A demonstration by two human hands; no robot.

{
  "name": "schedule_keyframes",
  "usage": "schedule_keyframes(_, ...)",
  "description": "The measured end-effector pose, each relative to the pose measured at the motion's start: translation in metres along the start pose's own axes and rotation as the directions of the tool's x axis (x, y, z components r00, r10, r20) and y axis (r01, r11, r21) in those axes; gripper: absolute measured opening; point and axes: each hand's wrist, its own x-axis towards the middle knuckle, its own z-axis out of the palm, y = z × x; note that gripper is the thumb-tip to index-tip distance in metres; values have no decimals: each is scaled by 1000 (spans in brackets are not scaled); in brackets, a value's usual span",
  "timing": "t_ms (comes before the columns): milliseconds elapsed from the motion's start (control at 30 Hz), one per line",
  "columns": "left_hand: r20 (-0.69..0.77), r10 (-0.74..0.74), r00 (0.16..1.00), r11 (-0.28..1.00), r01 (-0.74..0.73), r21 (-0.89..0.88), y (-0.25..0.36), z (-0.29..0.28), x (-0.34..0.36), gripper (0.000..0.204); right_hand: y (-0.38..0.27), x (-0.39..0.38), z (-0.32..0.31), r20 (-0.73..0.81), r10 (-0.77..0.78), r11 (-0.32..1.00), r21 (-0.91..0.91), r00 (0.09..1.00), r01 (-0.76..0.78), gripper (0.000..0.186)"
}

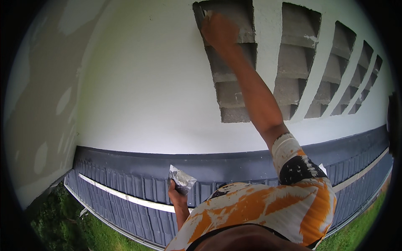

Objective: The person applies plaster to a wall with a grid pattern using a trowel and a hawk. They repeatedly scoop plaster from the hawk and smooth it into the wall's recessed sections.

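Observation:
At the top of the white wall (146,83), my right hand (220,31) is raised to the upper left corner of the nearest vent opening (234,62). Its fingers are closed round a small flat blade (204,12), mostly hidden by the hand. Low in front of my body, my left hand (178,196) grips a flat, roughly square metal plate (184,179), like a wide putty spreader. Whitish-grey filler (181,176) is smeared over its face. The vent opening has rough dark edges and slanted grey slats inside.
More slatted vent openings (297,54) run off to the right. Below the wall slopes a blue-grey tiled roof (138,184), with a long pale batten (125,195) lying across it. A patchy grey wall (42,92) stands at the left. Grass (104,234) shows beyond the roof edge.

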Motion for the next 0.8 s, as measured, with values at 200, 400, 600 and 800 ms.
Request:
schedule_keyframes(200, -11, 41, 999, 999, -41, -26, -8, 7, -2, 37, 15, 14, 17, 90, -17, 1000, -19, 996, 18, 29)
schedule_keyframes(400, -76, 32, 997, 995, -39, -92, -22, -4, -5, 39, 33, 28, 22, 86, -20, 1000, -12, 996, 21, 32)
schedule_keyframes(600, -120, 42, 992, 989, -58, -133, -17, 5, -16, 37, 58, 33, 19, -35, 25, 1000, -10, 999, -25, 31)
schedule_keyframes(800, -47, 84, 995, 979, -91, -180, -16, 27, -21, 35, 68, 52, 36, -111, 90, 943, 329, 990, -49, 27)
